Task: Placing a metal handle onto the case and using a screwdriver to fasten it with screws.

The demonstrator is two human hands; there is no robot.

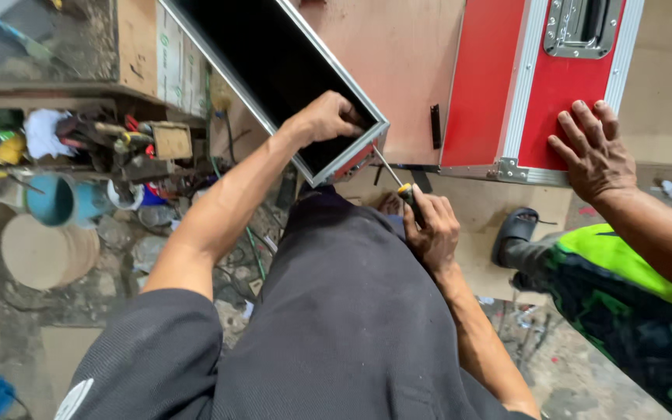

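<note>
My left hand (327, 117) grips the near corner of an open red case half (274, 70) with a black inside and a metal rim. My right hand (432, 230) holds a screwdriver (398, 180) with a yellow and black handle, its shaft pointing up at the case's lower corner. A second red case (538, 85) with metal edging and a recessed handle lies to the right on the plywood board (398, 54). Another person's hand (594, 152) rests flat on that case.
The other person's leg in green and black patterned trousers (631, 311) and a dark sandal (516, 227) are at the right. A cluttered shelf of tools (79, 140), a blue bucket (56, 201) and round wooden discs (44, 250) stand at the left on rough ground.
</note>
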